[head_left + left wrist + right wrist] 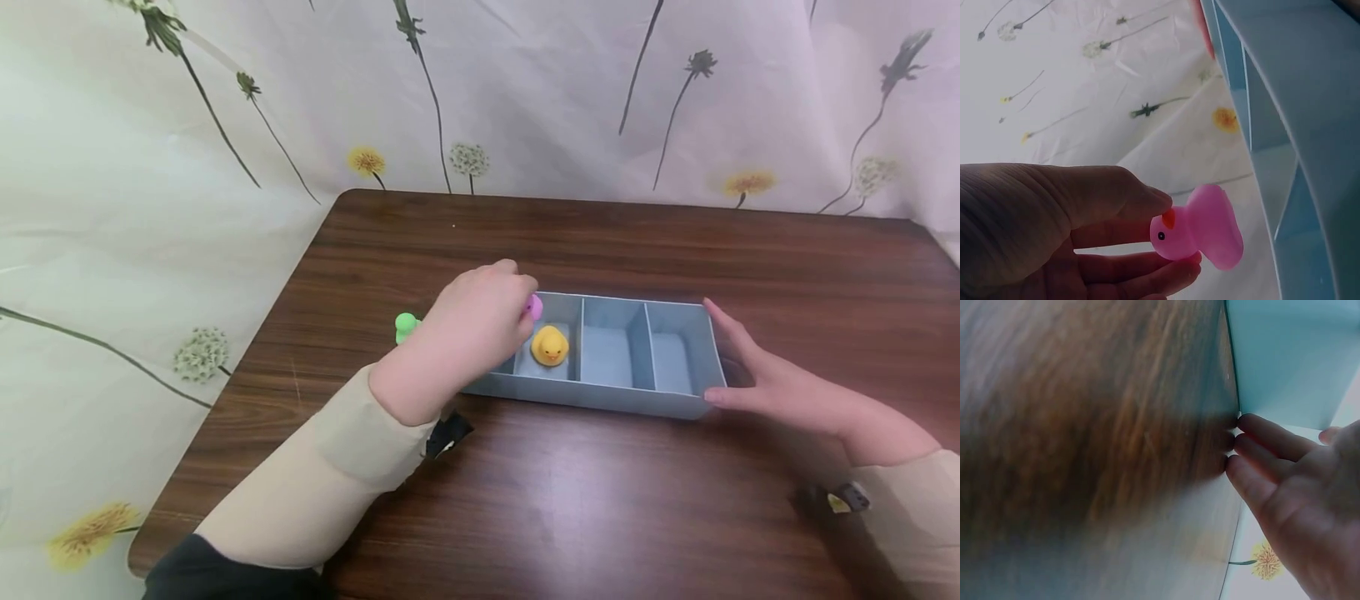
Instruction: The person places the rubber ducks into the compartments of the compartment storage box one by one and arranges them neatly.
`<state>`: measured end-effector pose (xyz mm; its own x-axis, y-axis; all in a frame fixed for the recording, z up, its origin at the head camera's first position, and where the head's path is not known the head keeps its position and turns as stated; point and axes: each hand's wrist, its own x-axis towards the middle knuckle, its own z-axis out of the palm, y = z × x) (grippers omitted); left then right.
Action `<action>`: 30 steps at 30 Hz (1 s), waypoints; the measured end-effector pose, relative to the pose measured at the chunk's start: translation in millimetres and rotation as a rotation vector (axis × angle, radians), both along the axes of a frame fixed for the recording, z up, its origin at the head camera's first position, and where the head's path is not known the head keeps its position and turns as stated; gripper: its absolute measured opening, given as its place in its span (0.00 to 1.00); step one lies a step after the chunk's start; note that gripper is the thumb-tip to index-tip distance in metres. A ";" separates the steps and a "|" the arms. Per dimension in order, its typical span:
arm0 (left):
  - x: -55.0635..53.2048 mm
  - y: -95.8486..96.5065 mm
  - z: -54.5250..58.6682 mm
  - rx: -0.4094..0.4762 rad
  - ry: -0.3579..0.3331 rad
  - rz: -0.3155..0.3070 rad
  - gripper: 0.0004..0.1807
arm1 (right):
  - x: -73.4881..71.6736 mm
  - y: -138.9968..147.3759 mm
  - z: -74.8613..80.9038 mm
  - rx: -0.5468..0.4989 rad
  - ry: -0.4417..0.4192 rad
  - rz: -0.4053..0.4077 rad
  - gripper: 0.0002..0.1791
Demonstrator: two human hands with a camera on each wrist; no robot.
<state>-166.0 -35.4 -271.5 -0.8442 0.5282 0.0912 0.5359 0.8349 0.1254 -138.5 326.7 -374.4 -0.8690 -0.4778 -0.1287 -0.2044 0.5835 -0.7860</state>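
My left hand (480,312) pinches a pink rubber duck (1213,228) between thumb and fingers. In the head view it is over the left part of a blue-grey divided box (600,396), and the duck (534,307) is mostly hidden behind the hand. A yellow rubber duck (551,346) sits in the compartment just right of that hand. At the box's right end, my right hand (772,379) spreads thumb and straight fingers against the corners. In the right wrist view, the fingertips (1249,422) touch down beside the box's end wall (1291,362).
A green toy (407,326) shows left of my left forearm, partly covered by it. Two compartments (615,354) on the box's right hold nothing. The brown wooden table (562,500) meets a flower-printed cloth (540,100) at the back and left.
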 end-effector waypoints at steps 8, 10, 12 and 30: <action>0.3 21.6 2.3 -0.021 -0.021 -0.043 0.08 | -0.4 2.6 -1.2 -0.012 -0.026 -0.005 0.59; 0.2 25.0 3.5 -0.021 -0.033 -0.046 0.08 | -1.4 2.5 -0.8 -0.008 -0.035 -0.005 0.58; -0.5 28.2 4.3 -0.021 -0.055 -0.051 0.08 | -2.2 2.2 -0.5 -0.006 -0.038 -0.003 0.59; -12.3 61.7 -4.0 -0.026 -0.125 -0.143 0.09 | -1.8 2.0 1.2 0.011 -0.049 -0.017 0.58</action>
<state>-178.3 26.2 -275.5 -0.7639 0.6448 -0.0251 0.6313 0.7549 0.1778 -140.3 328.8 -373.2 -0.8694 -0.4615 -0.1765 -0.1560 0.5954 -0.7882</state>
